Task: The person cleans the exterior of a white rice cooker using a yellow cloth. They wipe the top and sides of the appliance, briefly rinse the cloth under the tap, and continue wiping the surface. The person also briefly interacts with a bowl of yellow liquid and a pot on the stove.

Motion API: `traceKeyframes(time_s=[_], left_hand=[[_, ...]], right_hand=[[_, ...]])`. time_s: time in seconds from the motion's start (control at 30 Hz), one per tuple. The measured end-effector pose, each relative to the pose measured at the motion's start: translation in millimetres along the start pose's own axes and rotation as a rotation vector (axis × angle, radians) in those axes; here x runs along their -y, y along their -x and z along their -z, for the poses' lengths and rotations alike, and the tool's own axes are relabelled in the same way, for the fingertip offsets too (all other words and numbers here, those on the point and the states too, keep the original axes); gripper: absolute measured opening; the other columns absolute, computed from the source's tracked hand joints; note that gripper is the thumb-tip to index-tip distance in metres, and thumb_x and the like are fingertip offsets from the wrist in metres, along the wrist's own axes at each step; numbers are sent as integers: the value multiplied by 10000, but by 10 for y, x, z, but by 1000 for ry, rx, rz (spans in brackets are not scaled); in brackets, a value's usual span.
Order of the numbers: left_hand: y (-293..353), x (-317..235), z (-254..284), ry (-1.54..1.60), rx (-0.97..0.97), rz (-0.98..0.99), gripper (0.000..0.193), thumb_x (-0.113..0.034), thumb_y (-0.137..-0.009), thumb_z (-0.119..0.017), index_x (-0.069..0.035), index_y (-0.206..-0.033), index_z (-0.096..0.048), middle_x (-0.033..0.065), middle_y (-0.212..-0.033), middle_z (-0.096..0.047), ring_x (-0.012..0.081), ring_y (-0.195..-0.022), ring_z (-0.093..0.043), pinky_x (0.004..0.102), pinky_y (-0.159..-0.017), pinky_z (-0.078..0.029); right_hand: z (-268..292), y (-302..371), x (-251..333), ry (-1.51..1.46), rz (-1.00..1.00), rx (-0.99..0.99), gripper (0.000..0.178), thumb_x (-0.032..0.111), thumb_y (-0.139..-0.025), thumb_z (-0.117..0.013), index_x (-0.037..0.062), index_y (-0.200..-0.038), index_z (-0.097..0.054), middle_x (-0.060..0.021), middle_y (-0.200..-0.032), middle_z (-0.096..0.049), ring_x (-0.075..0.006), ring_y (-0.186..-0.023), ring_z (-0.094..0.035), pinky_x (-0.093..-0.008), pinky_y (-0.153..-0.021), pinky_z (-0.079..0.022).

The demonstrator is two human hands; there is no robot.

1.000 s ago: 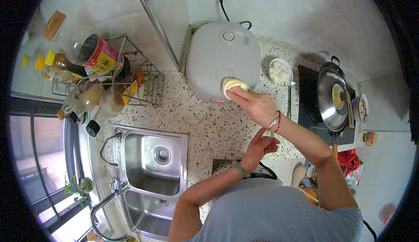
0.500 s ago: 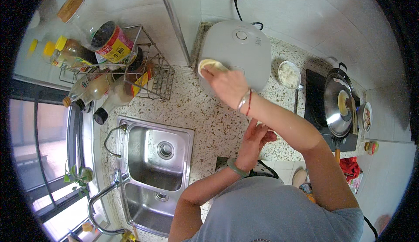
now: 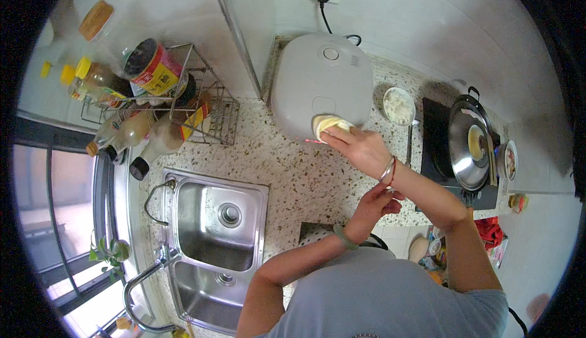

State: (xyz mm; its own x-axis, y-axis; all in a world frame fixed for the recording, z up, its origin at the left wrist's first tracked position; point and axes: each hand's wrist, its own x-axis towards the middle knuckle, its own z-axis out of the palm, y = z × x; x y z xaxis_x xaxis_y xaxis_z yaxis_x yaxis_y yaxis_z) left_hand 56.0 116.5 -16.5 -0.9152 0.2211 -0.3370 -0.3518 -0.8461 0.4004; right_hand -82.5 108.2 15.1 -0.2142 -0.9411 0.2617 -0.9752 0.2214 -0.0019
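My right hand is closed round a folded pale yellow and white cloth. It presses the cloth to the front edge of the grey rice cooker's lid. The cooker is closed, and a sliver of red light shows at its front below the cloth. My left hand, with a green bangle at its wrist, hovers just below my right wrist. Its fingers are loosely bent and apart, with nothing seen in them.
Right of the cooker stands a white bowl of white food. Beyond it, a lidded wok sits on a black cooktop, beside another bowl. A double sink and a wire rack of bottles are at left.
My right hand has slid the cloth right and nearer, from the lid's left side to its front edge. My left hand has shifted slightly right and nearer along with it.
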Motion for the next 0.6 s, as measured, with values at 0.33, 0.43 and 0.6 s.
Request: traceKeyframes(time_s=[0.33, 0.43, 0.6], left_hand=[[-218, 174, -49, -86, -26, 106, 302, -176, -955, -487, -8, -1206, -499, 89, -1022, -610, 152, -849, -594, 318, -845, -504], [-320, 101, -24, -67, -34, 71, 377, -162, -955, -479, 13, -1286, -432, 102, -1010, -607, 158, -846, -595, 335, -848, -505], [-426, -107, -125, -76, -80, 29, 500, -129, -963, -463, -12, -1419, -298, 116, -1012, -604, 169, -840, -592, 333, -834, -506]], right_hand=[[-79, 414, -254, -182, -381, -90, 602, -49, -682, -601, 157, -1245, -544, -24, -1253, -559, -223, -744, -644, -325, -588, -539], [-153, 329, -423, -234, -489, -204, 636, -56, -674, -583, 156, -1270, -522, -58, -1291, -547, -268, -773, -655, -356, -605, -541], [-198, 107, -727, -259, -597, -250, 585, -38, -724, -538, 155, -1276, -507, -56, -1282, -542, -326, -770, -640, -395, -611, -531]])
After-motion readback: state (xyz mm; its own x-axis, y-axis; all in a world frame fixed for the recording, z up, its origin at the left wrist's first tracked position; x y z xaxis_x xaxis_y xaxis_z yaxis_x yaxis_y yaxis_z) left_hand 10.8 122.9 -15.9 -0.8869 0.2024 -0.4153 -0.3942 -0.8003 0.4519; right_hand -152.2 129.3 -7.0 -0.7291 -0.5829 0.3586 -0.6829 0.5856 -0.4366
